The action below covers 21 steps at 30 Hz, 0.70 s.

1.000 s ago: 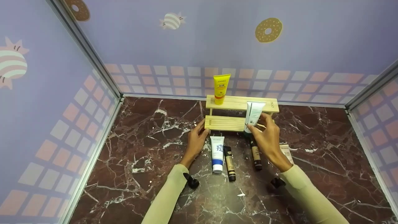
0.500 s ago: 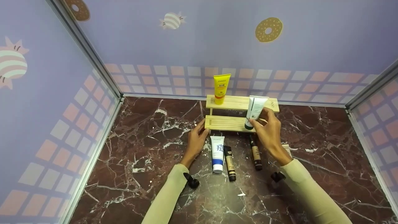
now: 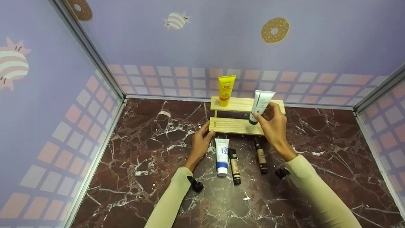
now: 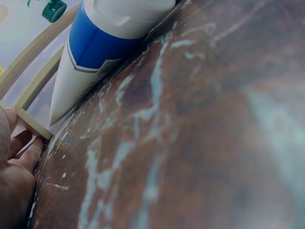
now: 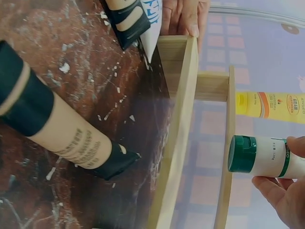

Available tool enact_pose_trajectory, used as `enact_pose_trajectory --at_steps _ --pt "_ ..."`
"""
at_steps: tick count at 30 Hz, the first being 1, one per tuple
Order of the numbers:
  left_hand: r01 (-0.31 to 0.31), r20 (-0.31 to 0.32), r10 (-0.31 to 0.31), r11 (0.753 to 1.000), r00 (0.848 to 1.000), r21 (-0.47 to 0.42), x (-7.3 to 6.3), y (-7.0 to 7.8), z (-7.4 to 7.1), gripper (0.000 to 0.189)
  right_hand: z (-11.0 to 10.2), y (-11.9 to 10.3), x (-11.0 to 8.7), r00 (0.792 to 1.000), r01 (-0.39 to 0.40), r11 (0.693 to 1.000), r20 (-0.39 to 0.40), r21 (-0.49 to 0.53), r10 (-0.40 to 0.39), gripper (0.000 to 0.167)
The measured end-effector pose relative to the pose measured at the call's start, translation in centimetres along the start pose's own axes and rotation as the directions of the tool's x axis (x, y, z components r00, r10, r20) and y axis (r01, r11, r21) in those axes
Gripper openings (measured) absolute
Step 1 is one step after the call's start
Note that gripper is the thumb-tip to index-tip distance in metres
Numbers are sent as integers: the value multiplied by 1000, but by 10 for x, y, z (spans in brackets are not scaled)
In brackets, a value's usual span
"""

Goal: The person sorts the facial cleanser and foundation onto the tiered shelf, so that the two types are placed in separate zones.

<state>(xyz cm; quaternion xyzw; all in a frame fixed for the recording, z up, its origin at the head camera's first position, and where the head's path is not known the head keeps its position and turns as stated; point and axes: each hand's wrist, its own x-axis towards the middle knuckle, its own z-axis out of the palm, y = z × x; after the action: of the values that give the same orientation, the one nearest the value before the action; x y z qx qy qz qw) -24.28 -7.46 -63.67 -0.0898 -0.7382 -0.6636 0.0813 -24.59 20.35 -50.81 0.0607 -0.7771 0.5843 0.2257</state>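
Observation:
My right hand (image 3: 276,129) pinches a white squeeze tube with a green cap (image 3: 262,103), cap down and slightly tilted, over the two-tier wooden shelf (image 3: 235,126). In the right wrist view the green cap (image 5: 242,153) is close to the upper board; I cannot tell whether they touch. My left hand (image 3: 199,144) holds the left end of the lower tier, its fingers (image 4: 29,151) against the wood in the left wrist view. A yellow squeeze tube (image 3: 226,90) stands cap down on the upper tier's left part.
Before the shelf lie a white tube with a blue band (image 3: 222,156) and two beige tubes with black caps, one beside it (image 3: 234,166) and one farther right (image 3: 261,156). A patterned wall (image 3: 202,47) rises behind the dark marbled tabletop (image 3: 142,152).
My right hand has lifted the green-capped tube from in front of the lower tier, moving it up and back towards the upper tier. My left hand has stayed on the shelf's end.

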Motion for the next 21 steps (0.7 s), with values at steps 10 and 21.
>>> enact_pose_trajectory --at_steps 10,21 --pt "8 -6 -8 1000 1000 -8 1 -1 1 55 9 -3 15 1000 14 999 5 50 -14 45" --pt "-17 -24 17 1000 1000 5 1 -2 1 53 20 -2 30 1000 14 998 26 66 -16 46"
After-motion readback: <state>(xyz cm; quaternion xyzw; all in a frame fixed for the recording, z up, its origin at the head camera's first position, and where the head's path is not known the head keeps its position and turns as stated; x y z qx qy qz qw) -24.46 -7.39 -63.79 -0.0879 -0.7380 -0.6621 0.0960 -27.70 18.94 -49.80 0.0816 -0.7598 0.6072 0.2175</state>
